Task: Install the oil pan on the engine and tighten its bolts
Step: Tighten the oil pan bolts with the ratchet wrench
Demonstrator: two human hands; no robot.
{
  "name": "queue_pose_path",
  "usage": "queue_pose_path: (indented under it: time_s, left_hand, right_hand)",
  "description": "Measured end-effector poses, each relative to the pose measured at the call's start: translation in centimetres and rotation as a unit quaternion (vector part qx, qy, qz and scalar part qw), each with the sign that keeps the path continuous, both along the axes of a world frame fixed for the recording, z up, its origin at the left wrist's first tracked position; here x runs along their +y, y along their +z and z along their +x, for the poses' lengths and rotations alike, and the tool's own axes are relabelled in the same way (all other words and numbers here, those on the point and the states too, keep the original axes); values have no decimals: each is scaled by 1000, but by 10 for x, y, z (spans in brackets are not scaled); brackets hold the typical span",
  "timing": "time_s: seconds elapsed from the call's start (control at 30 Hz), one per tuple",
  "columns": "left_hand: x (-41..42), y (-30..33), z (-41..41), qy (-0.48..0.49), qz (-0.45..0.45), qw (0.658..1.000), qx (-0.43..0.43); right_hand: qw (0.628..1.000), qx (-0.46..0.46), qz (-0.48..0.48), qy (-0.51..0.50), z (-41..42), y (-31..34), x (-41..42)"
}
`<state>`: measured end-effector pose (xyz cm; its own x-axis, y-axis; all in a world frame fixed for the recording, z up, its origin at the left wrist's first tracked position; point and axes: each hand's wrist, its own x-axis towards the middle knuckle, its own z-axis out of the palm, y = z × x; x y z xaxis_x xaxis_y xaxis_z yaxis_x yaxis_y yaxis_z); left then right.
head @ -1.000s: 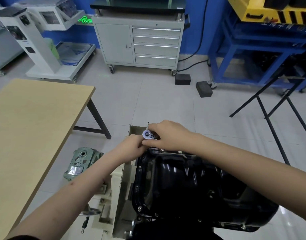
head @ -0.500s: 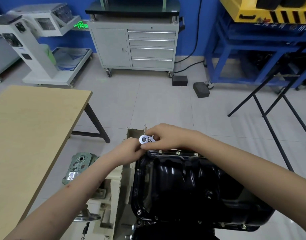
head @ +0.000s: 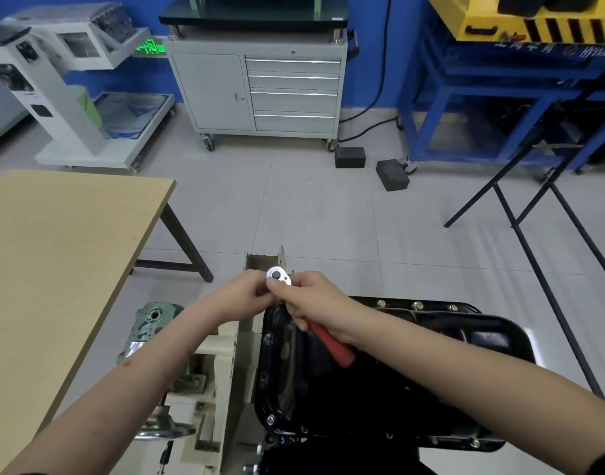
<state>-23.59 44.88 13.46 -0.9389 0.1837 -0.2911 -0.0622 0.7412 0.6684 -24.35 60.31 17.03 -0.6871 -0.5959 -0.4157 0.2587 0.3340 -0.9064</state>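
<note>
The black oil pan (head: pixel 379 368) is seated on the engine at 6 o'clock in the view, its flange lined with bolts (head: pixel 416 306) already set in their holes along the far edge and at the near corners. The tightening step appears to be in hand. A ratchet (head: pixel 279 275) is held over the pan's far left corner, at about 11 o'clock of the pan. Its red handle (head: pixel 330 342) is gripped by the right hand (head: pixel 313 303), fingers curled round it, with the handle end pointing toward 5 o'clock. The chrome head is steadied by the left hand (head: pixel 244 291), whose fingertips are pinched at or just under it; whether a socket or the head itself is pinched cannot be told. The corner bolt beneath is hidden by both hands, so engagement cannot be confirmed.

The next move is judged to call for the socket to be kept square on the bolt while the handle is swung, then for the remaining bolts round the flange to be visited in turn.

A cream engine stand (head: pixel 218 371) lies just beside the pan at 9 o'clock, with a green casting (head: pixel 150 323) on the floor beyond it. A wooden table (head: pixel 54 269) stands at 9 o'clock, a grey tool cabinet (head: pixel 260 87) at 12, a blue frame (head: pixel 465 90) at 2, and black trestle legs (head: pixel 534 217) at 3. The handle's sweep may be cramped by the pan's raised sump and the stand's upright edge.
</note>
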Motion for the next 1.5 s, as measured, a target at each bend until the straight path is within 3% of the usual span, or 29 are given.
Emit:
queue_pose_path:
  time_s: [0.1,0.23,0.33,0.47,0.67,0.9,1.07,1.23,1.37,1.5]
  left_hand:
    - [0,-5,2,17,5,1000,2]
    - [2,-7,0,36,19,999,27]
    - [1,-8,-3,33,21,999,27]
    - [1,-5,-1,27,4,999,24]
    - [-2,-2,5,26,10,1000,-1]
    - [0,-8,0,25,-14,999,-46]
    - [2,-11,0,72,27,996,-49]
    - [1,-14,0,72,44,996,23]
    - [6,-10,-1,61,30,996,54]
    - [10,9,-3,58,72,993,68]
  right_hand:
    - [1000,-19,-9,-10,-1,4,0]
    - [999,20,39,32,-17,18,-1]
    - [999,-41,16,26,-22,21,1]
    - [986,-156,-47,-35,-15,17,-1]
    - [980,-172,-51,-89,6,11,-15]
    - [932,-240,-152,-227,28,5,-34]
    - [961,-179,-122,-172,17,10,-26]
    - [987,-120,-62,-88,-2,20,-15]
    - [994,-94,-19,-55,-15,29,-10]
    - [995,-87,-37,-41,-23,43,-2]
